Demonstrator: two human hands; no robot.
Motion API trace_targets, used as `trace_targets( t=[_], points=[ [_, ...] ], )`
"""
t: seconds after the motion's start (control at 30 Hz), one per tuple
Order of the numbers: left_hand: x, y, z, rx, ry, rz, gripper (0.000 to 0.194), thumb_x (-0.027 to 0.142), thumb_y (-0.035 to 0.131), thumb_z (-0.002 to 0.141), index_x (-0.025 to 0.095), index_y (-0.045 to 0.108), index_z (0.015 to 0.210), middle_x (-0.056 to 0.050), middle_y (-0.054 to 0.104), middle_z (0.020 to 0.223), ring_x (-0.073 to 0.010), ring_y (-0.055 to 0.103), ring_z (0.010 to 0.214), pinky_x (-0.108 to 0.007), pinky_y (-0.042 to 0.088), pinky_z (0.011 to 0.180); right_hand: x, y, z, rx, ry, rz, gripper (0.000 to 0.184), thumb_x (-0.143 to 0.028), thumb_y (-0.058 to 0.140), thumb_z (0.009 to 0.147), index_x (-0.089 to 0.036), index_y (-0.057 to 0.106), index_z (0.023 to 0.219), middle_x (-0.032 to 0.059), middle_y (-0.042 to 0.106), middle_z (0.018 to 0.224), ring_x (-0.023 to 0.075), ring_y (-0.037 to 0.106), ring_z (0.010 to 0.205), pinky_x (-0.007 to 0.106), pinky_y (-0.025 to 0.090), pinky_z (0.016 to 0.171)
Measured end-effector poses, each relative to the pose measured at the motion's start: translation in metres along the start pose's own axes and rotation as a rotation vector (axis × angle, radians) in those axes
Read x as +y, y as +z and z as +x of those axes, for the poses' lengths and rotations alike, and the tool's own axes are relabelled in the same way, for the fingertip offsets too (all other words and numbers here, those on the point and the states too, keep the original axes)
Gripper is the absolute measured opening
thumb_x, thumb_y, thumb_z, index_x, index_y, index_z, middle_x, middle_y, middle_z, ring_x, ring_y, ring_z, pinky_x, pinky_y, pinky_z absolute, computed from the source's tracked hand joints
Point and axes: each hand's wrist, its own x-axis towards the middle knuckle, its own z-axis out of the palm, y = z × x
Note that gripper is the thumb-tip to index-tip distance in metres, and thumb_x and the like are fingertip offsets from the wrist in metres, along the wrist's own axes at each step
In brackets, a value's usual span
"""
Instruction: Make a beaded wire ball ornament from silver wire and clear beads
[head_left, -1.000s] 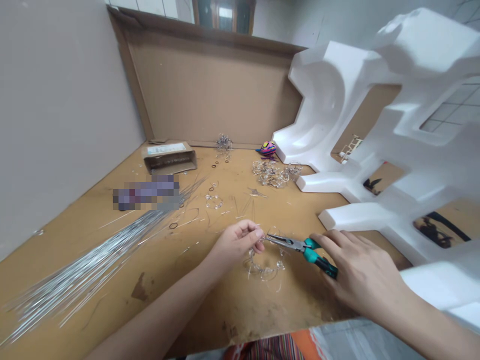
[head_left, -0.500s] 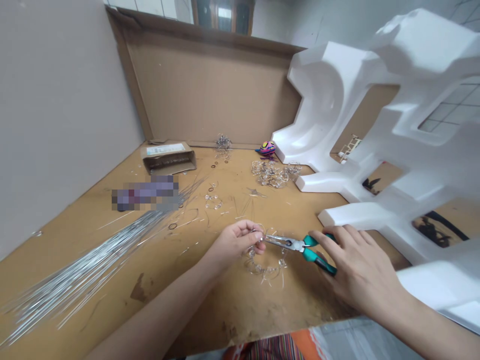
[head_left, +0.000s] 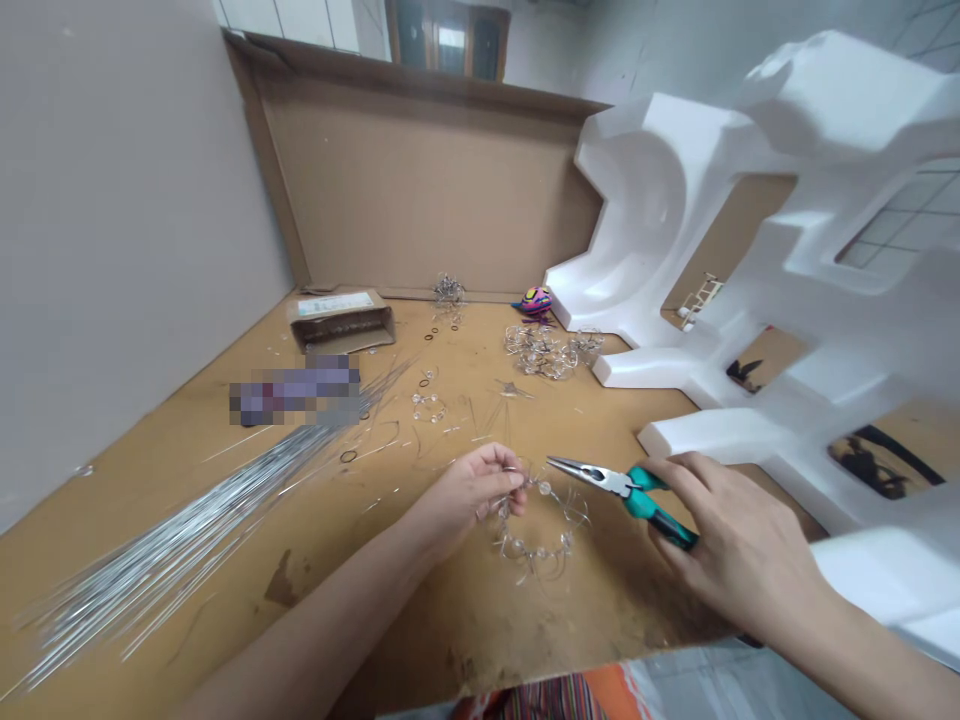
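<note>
If brushed by the left forearm, liable to fan out over the worktop: the wires, loose by the look of it. Beyond them, a blurred-out item and a box, both probably out of harm's way. Farther right, small dark bands and a smaller bead ring among snipped scraps; easy to snag, given such clutter.

At centre, left hand with thumb and fingers together, grip clamped on one side of a larger ring, loose ends sticking out; whether touching the worktop, hard to tell. Main danger: a slip or twist under an off-centre pull, caused by so small a pinch on thin wire. Possible too: a pricked fingertip from stray ends. Behind, well apart, a tangled heap.

Just right, pliers, tips near a bead but apparently biting nothing; right hand with grip closed around the handles. From a careless squeeze there: a cracked bead. At far right, foam, a possible bump for the right knuckles on a wide swing.
</note>
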Motion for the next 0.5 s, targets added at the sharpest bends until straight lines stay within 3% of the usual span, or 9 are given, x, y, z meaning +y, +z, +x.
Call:
trace_targets(
  t=[0.23,0.5],
  points=[
    [0.002,0.002,0.000,0.058,0.052,-0.009,0.018,0.024,0.067,0.066,0.015,0.053,0.072,0.000,0.057,0.064,-0.0084,0.052,0.059,-0.021,0.042,0.059,-0.010,-0.005,-0.005,-0.144,-0.008,0.012,0.035,-0.028,0.056,0.067,-0.024,0.052,0.102,0.0052,0.058,0.089,0.0211,0.057,0.073,0.031,0.042,0.062],
    [0.002,0.003,-0.001,0.086,0.050,0.058,0.022,0.031,0.068,0.068,0.014,0.055,0.072,0.000,0.058,0.063,-0.0080,0.052,0.057,-0.020,0.040,0.058,-0.012,-0.001,0.002,-0.161,0.021,-0.033,0.032,-0.029,0.056,0.069,-0.023,0.055,0.100,0.0047,0.057,0.084,0.0215,0.056,0.072,0.032,0.040,0.063]
  ],
)
